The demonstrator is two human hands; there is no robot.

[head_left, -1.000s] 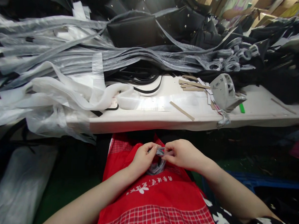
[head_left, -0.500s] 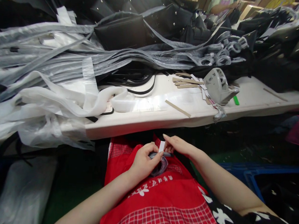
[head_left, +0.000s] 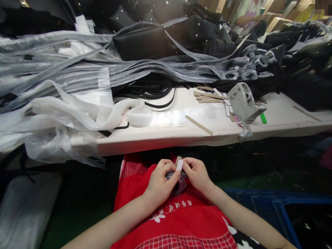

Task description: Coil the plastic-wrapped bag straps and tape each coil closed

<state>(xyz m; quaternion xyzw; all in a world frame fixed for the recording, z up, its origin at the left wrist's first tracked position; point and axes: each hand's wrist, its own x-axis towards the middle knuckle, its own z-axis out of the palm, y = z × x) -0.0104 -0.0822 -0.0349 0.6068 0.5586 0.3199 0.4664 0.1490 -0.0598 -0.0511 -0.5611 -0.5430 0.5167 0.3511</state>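
Note:
Low over the red apron [head_left: 190,212], my left hand [head_left: 160,182] is closed on a coiled strap [head_left: 179,187] in clear plastic film. Its thumb presses a small white and brown card strip [head_left: 179,165] against the coil. My right hand [head_left: 198,173] is closed too, its bent fingertips meeting the right edge of that card strip. Both hands nearly touch, and they hide much of the coil.
A white table [head_left: 143,138] runs across in front. On it lie plastic-wrapped straps [head_left: 146,67], finished coils [head_left: 249,71], loose card strips [head_left: 210,97], a grey tape dispenser [head_left: 241,101] and white film [head_left: 81,114]. A blue crate [head_left: 285,212] stands at right. Another person [head_left: 248,13] is far back.
My right hand has come down and closed in against the card strip; before, its fingers were raised beside it. The card's brown end now shows above the white part. The view has tilted slightly.

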